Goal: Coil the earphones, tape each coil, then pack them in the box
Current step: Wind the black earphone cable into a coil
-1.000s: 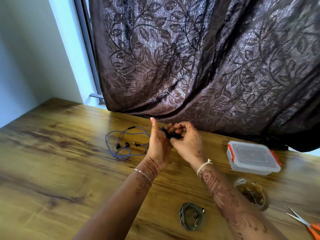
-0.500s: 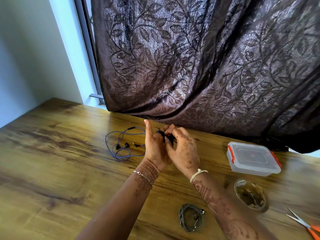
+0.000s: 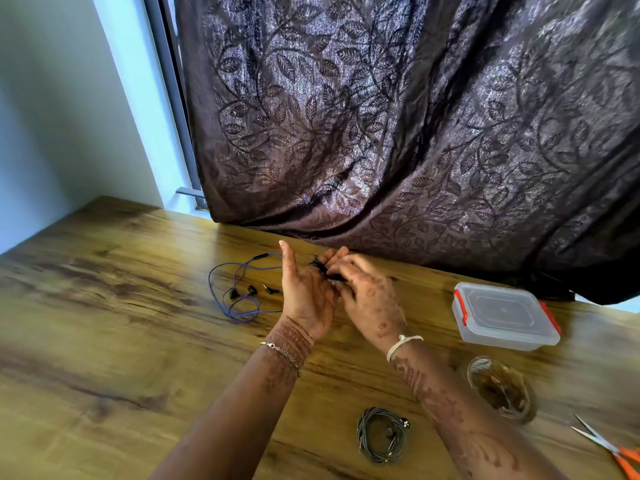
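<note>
A coiled grey pair of earphones (image 3: 382,434) lies at the near edge of the wooden tabletop (image 3: 104,306), between the two forearms. Orange-handled scissors (image 3: 609,448) lie in the near right corner, and a clear tape roll (image 3: 498,389) sits just beyond them. Farther along the right side stands a clear plastic box (image 3: 504,315), its lid on, with red clips.

Above the middle of the tabletop the left hand (image 3: 306,299) is turned palm-in with its thumb straight up, and its fingers hold a bundle of black earphones (image 3: 323,268). The right hand (image 3: 369,299) is curled over the same bundle and pinches the cord with its fingertips.

To the left of the hands, blue earphones (image 3: 239,292) lie loose and uncoiled. A dark leaf-patterned curtain (image 3: 415,116) hangs down to the far edge.
</note>
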